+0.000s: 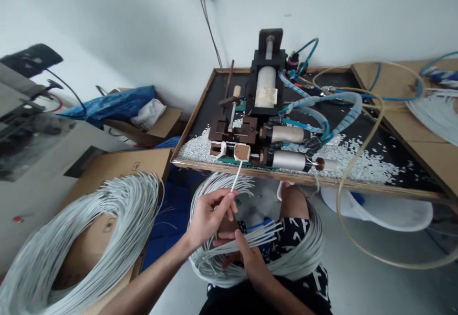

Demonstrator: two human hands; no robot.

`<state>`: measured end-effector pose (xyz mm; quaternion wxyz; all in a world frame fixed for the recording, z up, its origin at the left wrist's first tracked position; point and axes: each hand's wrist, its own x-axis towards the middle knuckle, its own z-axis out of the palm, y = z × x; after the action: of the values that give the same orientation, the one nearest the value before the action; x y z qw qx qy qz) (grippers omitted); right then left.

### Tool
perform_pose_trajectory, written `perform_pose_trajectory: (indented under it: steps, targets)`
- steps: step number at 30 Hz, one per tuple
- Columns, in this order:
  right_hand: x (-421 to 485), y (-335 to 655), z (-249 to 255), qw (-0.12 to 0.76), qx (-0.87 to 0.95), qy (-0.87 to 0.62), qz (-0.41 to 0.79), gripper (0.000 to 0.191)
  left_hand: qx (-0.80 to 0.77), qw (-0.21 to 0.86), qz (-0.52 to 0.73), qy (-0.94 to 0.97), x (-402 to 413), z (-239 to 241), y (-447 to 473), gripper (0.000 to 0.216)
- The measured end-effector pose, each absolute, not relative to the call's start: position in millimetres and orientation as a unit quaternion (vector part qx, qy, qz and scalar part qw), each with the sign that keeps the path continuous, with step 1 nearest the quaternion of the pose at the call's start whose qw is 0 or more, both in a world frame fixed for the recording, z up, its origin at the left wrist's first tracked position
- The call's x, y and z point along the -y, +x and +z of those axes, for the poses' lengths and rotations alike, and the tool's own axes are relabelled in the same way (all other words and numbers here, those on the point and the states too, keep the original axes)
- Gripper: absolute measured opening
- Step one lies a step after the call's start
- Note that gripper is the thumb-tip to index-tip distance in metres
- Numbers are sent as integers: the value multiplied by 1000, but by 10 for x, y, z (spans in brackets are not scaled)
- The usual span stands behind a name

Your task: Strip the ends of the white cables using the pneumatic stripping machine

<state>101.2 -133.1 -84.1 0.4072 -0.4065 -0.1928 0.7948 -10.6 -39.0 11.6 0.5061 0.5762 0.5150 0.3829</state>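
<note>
The left hand (209, 217) is pinching a single white cable (236, 179) between thumb and fingertips, holding it slanted upward with its tip meeting the brown block (242, 152) at the front of the pneumatic machine (266, 90). The right hand (248, 257) is curling around a bundle of cable ends (263, 234) over the person's lap, where the coil (304, 253) they belong to is lying. The machine is standing on the table (393, 188), with white scraps (358, 162) lying scattered around it. A larger coil (89, 219) is resting on a cardboard box (118, 162) to the left.
</note>
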Motion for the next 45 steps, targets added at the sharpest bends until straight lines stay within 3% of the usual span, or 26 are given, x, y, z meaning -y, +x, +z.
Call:
perform_pose_trajectory:
  steps: [9,22,30,37,45]
  targets:
    - [1286,1073,-855,422,176,-405,792,70,-526,435,505,529,440,70,-179,29]
    - [1115,1226,-812,447,169,-431,765,69,-558,416,479,534,241,3,-48,41]
    - [1178,1273,-820,455,120,-397,788,62,-566,476,405,538,511,-115,-364,48]
    - [1115,1361,-759,472,33,-384,793,54,-542,483,497,475,621,-187,-294,37]
    - [1091,1342,-618,486,22,-378,787,52,-525,499,504,470,301,-149,-27,43]
